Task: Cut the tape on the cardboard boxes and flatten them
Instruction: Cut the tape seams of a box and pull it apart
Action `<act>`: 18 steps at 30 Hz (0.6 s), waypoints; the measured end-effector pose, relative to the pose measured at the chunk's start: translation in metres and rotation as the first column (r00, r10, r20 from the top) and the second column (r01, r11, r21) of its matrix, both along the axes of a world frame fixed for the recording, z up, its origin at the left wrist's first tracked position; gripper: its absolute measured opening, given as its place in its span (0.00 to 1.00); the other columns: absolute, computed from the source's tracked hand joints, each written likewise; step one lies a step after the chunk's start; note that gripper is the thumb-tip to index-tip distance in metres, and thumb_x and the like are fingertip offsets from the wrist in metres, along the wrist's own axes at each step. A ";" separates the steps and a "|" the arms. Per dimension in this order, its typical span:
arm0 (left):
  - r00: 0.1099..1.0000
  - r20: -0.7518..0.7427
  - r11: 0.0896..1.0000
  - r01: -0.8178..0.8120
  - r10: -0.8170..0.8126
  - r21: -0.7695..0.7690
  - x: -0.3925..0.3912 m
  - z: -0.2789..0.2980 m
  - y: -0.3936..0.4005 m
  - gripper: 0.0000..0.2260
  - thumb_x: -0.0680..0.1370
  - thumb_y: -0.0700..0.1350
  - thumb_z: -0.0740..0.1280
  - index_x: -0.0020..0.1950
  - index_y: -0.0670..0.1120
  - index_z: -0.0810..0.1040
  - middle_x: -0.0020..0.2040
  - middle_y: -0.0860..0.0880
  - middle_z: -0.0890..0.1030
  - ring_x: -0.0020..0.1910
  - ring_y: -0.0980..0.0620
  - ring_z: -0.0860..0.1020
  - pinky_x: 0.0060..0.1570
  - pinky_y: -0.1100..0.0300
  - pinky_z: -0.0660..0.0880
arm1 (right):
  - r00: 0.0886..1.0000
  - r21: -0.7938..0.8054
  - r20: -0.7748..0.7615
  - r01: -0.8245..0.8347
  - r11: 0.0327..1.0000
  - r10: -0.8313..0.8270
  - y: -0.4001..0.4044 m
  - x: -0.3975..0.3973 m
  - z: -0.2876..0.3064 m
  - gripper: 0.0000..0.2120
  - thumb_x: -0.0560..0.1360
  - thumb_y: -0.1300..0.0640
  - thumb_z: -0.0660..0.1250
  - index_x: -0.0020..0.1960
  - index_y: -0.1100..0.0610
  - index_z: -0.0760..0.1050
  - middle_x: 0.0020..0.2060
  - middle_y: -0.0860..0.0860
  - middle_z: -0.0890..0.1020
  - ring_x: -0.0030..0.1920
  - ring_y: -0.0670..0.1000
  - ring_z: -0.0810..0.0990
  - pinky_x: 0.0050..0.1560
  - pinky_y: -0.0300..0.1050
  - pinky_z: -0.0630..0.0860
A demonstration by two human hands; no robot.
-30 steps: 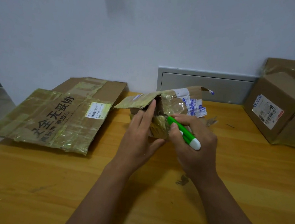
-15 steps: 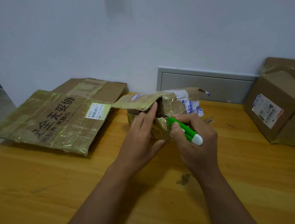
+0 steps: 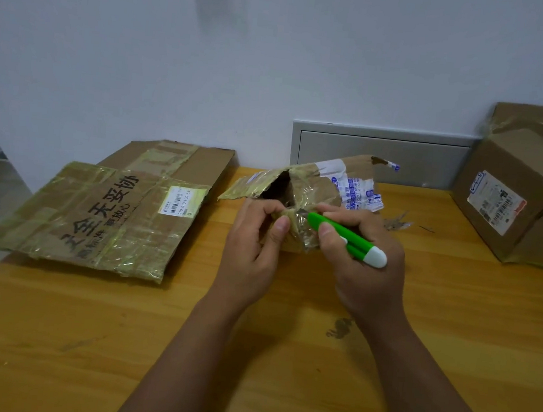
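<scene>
Currently left hand (image 3: 254, 237) pinches small taped box's (image 3: 310, 196) near corner on table (image 3: 55, 334), steadying it; right hand (image 3: 364, 256) grips green utility knife (image 3: 346, 237), blade apparently at tape.

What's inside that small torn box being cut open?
Only a dark opening shows in the small box. The left hand and right hand cover its lower part, hiding any contents.
</scene>
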State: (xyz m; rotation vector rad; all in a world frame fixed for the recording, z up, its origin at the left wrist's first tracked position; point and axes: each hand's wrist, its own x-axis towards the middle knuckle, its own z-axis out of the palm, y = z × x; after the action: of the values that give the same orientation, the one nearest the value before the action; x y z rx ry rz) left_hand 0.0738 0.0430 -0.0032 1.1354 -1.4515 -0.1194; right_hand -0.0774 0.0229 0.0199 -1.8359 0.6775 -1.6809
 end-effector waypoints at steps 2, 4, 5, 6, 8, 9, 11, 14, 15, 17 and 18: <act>1.000 -0.010 1.000 -0.005 0.005 0.000 0.000 0.000 -0.001 0.04 0.81 0.48 0.60 0.53 0.51 0.73 0.47 0.53 0.74 0.45 0.52 0.74 0.42 0.62 0.72 | 0.999 -0.044 -0.046 0.025 0.999 -0.027 0.000 0.001 -0.001 0.05 0.74 0.54 0.66 0.49 0.52 0.78 0.49 0.41 0.81 0.51 0.37 0.80 0.50 0.33 0.76; 1.000 -0.017 1.000 -0.002 0.002 0.001 0.000 -0.001 0.000 0.04 0.81 0.48 0.60 0.52 0.50 0.73 0.47 0.52 0.74 0.45 0.52 0.74 0.42 0.64 0.72 | 0.995 -0.093 -0.078 0.057 0.994 -0.064 -0.001 0.002 -0.003 0.08 0.74 0.56 0.66 0.50 0.58 0.79 0.48 0.43 0.81 0.51 0.38 0.80 0.50 0.31 0.76; 1.000 -0.020 1.000 -0.001 0.002 0.002 -0.001 -0.001 0.000 0.05 0.81 0.48 0.60 0.52 0.50 0.73 0.47 0.51 0.74 0.45 0.53 0.74 0.42 0.65 0.71 | 0.993 -0.113 -0.091 0.070 0.991 -0.080 -0.001 0.003 -0.005 0.09 0.74 0.56 0.66 0.50 0.60 0.80 0.48 0.46 0.81 0.50 0.39 0.81 0.50 0.32 0.76; 1.000 -0.023 1.000 0.000 0.000 0.004 -0.001 -0.001 0.000 0.05 0.81 0.48 0.60 0.52 0.49 0.73 0.47 0.51 0.74 0.45 0.53 0.74 0.42 0.65 0.71 | 0.990 -0.125 -0.103 0.080 0.989 -0.093 -0.002 0.003 -0.006 0.10 0.75 0.57 0.66 0.50 0.62 0.80 0.48 0.48 0.82 0.50 0.41 0.81 0.50 0.33 0.76; 1.000 -0.029 1.000 0.003 -0.003 0.005 -0.001 -0.002 -0.001 0.05 0.81 0.48 0.61 0.52 0.49 0.74 0.46 0.50 0.74 0.44 0.53 0.74 0.42 0.66 0.71 | 0.983 -0.141 -0.136 0.102 0.985 -0.122 -0.004 0.007 -0.007 0.12 0.75 0.56 0.65 0.50 0.63 0.81 0.48 0.51 0.83 0.50 0.45 0.81 0.50 0.35 0.77; 1.000 -0.028 1.000 0.001 0.000 0.008 -0.001 -0.002 -0.001 0.04 0.81 0.47 0.61 0.52 0.48 0.74 0.46 0.51 0.74 0.44 0.54 0.74 0.42 0.67 0.71 | 0.978 -0.157 -0.158 0.115 0.981 -0.140 -0.005 0.008 -0.008 0.12 0.75 0.55 0.65 0.50 0.63 0.81 0.48 0.53 0.83 0.50 0.46 0.80 0.51 0.36 0.77; 1.000 -0.018 1.000 -0.009 0.009 0.017 -0.001 -0.002 -0.001 0.02 0.81 0.43 0.62 0.52 0.48 0.74 0.46 0.52 0.74 0.44 0.57 0.73 0.42 0.70 0.69 | 0.971 -0.176 -0.182 0.124 0.976 -0.156 -0.006 0.010 -0.010 0.12 0.74 0.55 0.65 0.49 0.63 0.81 0.47 0.55 0.83 0.51 0.46 0.79 0.53 0.36 0.75; 1.000 -0.017 1.000 -0.014 0.015 0.023 -0.002 -0.002 -0.001 0.03 0.81 0.41 0.62 0.51 0.48 0.74 0.46 0.53 0.73 0.44 0.58 0.73 0.42 0.72 0.69 | 0.975 -0.152 -0.162 0.125 0.980 -0.149 -0.006 0.008 -0.012 0.11 0.74 0.55 0.65 0.47 0.63 0.80 0.48 0.53 0.83 0.50 0.47 0.80 0.51 0.39 0.77; 1.000 -0.017 1.000 -0.014 0.014 0.022 -0.003 -0.002 -0.001 0.03 0.80 0.41 0.62 0.51 0.48 0.73 0.46 0.53 0.73 0.43 0.58 0.73 0.42 0.72 0.69 | 0.976 -0.143 -0.159 0.128 0.981 -0.150 -0.006 0.008 -0.011 0.11 0.74 0.55 0.65 0.47 0.63 0.80 0.47 0.52 0.82 0.50 0.47 0.80 0.50 0.40 0.77; 1.000 -0.018 1.000 -0.014 0.014 0.018 -0.003 -0.002 -0.002 0.03 0.81 0.42 0.62 0.51 0.49 0.73 0.46 0.53 0.73 0.43 0.57 0.73 0.42 0.71 0.69 | 0.974 -0.140 -0.163 0.133 0.981 -0.156 -0.007 0.010 -0.010 0.11 0.73 0.55 0.65 0.46 0.62 0.80 0.47 0.52 0.82 0.50 0.46 0.79 0.50 0.40 0.77; 1.000 -0.027 1.000 -0.012 0.012 0.016 -0.002 -0.003 -0.002 0.02 0.81 0.43 0.62 0.51 0.49 0.73 0.46 0.53 0.73 0.43 0.57 0.73 0.42 0.71 0.69 | 0.974 -0.142 -0.167 0.130 0.981 -0.154 -0.007 0.010 -0.010 0.11 0.73 0.55 0.65 0.46 0.62 0.80 0.47 0.52 0.82 0.49 0.46 0.79 0.50 0.41 0.77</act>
State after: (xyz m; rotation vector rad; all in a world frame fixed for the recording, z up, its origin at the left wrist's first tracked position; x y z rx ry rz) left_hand 0.0721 0.0408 -0.0064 1.1508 -1.4214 -0.1376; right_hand -0.0672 0.0161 0.0104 -2.0925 0.8074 -1.6996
